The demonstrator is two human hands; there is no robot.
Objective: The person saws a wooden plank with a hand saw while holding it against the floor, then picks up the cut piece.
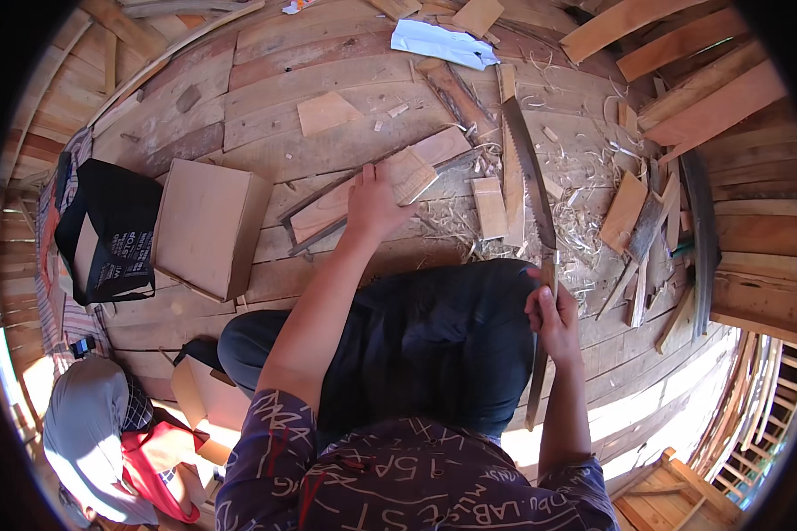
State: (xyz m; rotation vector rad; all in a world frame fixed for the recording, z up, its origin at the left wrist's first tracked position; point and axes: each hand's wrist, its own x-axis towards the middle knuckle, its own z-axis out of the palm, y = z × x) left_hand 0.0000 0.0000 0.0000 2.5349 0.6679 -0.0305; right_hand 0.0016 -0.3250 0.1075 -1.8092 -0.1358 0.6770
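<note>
While clasping a long saw (531,168) in the right hand (554,320), holds the left hand (379,203), with a grip too hidden to tell, against a short wooden block (413,175) toward the right-hand end of a longer board (321,211) on the floor (266,115).

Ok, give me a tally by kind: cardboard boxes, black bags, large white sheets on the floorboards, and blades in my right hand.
Cardboard boxes: 2
Black bag: 1
Large white sheet: 1
Blade in right hand: 1
Total: 5
</note>
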